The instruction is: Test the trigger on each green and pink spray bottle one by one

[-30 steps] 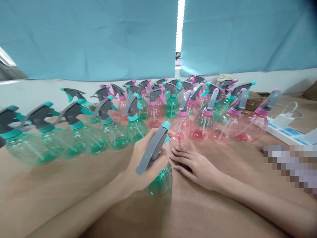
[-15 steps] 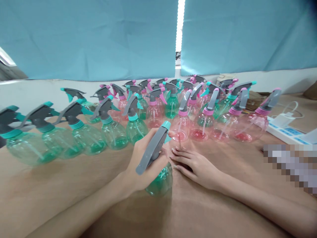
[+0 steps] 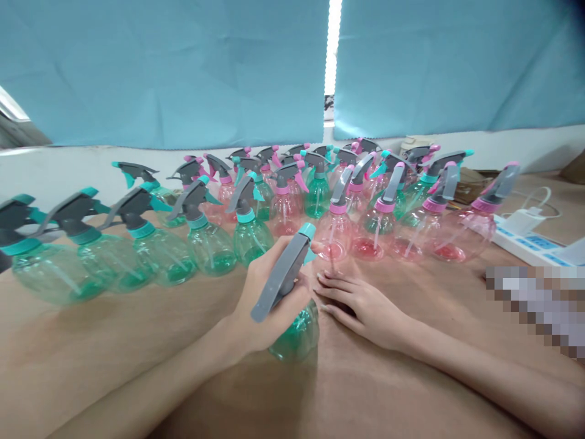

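On the brown table [image 3: 137, 341], behind rows of green and pink spray bottles [image 3: 283, 195], our green spray bottle [image 3: 295, 332] stands close in front of us. Our left hand [image 3: 267, 292] wraps around its neck, fingers curled under the grey trigger head [image 3: 281, 274]. Our right hand [image 3: 361, 305] lies flat beside it, fingers together. We judge a steady upright hold serves best. We can read no writing.

A pixelated patch [image 3: 537, 308] hides something right of the hands; the leftmost bottle [image 3: 27, 256] is cut off.
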A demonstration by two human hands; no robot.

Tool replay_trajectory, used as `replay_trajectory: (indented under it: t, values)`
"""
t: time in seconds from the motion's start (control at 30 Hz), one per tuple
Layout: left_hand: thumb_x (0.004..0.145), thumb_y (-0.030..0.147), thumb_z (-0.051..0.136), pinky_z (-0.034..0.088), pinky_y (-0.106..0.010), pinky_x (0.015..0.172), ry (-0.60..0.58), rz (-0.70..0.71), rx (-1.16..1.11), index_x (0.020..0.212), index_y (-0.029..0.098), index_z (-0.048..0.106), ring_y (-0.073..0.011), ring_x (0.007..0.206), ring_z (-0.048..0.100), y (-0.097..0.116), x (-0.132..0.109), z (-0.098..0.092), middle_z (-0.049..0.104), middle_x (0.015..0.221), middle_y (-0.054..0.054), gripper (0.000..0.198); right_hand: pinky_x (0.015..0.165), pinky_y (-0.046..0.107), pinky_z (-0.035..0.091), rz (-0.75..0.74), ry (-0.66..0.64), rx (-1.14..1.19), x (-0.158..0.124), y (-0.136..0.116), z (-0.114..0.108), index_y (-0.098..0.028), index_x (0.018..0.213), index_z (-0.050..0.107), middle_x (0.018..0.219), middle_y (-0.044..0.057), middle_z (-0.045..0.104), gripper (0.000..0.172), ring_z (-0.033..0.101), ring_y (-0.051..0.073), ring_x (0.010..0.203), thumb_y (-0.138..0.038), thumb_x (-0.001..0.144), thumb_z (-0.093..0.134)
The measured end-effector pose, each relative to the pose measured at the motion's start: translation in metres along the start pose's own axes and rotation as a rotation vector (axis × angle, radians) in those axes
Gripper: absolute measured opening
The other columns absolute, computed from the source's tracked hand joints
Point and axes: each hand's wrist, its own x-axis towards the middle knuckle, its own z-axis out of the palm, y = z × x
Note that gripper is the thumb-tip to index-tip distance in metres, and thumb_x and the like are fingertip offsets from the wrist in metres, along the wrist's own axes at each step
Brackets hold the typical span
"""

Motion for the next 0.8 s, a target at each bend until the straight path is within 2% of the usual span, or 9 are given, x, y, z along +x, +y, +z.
replay_trajectory:
  t: [0.17,0.6,0.7,0.8]
  values:
    - [0.068,0.020,0.049,0.039,-0.029,0.054,0.004,0.016,-0.002,0.089,0.024,0.047,-0.0163,0.057,0.051,-0.0006,0.0005,-0.0003,0.045,0.062,0.006,0.021,0.107,0.047,0.041,0.001,-0.020,-0.033,-0.0001,-0.0001,0.0000,-0.019,0.127,0.060,0.133,0.009,0.058,0.036,0.051,0.025,0.127,-0.033,0.097,0.045]
    - [0.068,0.021,0.047,0.037,-0.030,0.055,0.004,0.024,0.035,0.092,0.023,0.050,-0.0150,0.054,0.048,-0.0010,-0.0001,-0.0006,0.052,0.065,0.004,0.024,0.107,0.047,0.041,0.003,-0.021,-0.025,0.0002,-0.0004,-0.0007,-0.019,0.126,0.061,0.133,0.010,0.058,0.036,0.051,0.025,0.127,-0.033,0.097,0.045]
    - [0.068,0.022,0.047,0.037,-0.029,0.054,-0.009,0.006,0.020,0.096,0.023,0.049,-0.0157,0.054,0.048,-0.0019,-0.0003,-0.0008,0.049,0.062,0.005,0.027,0.106,0.048,0.042,0.002,-0.011,-0.018,0.0000,-0.0001,-0.0003,-0.020,0.126,0.061,0.132,0.009,0.059,0.035,0.051,0.026,0.126,-0.033,0.097,0.046]
    - [0.069,0.021,0.047,0.036,-0.029,0.054,-0.003,0.036,-0.003,0.091,0.023,0.047,-0.0148,0.054,0.047,-0.0019,-0.0009,-0.0004,0.046,0.062,0.006,0.022,0.107,0.048,0.041,0.004,-0.017,-0.021,-0.0002,0.0001,0.0002,-0.019,0.126,0.061,0.133,0.010,0.059,0.036,0.051,0.026,0.126,-0.033,0.097,0.046]
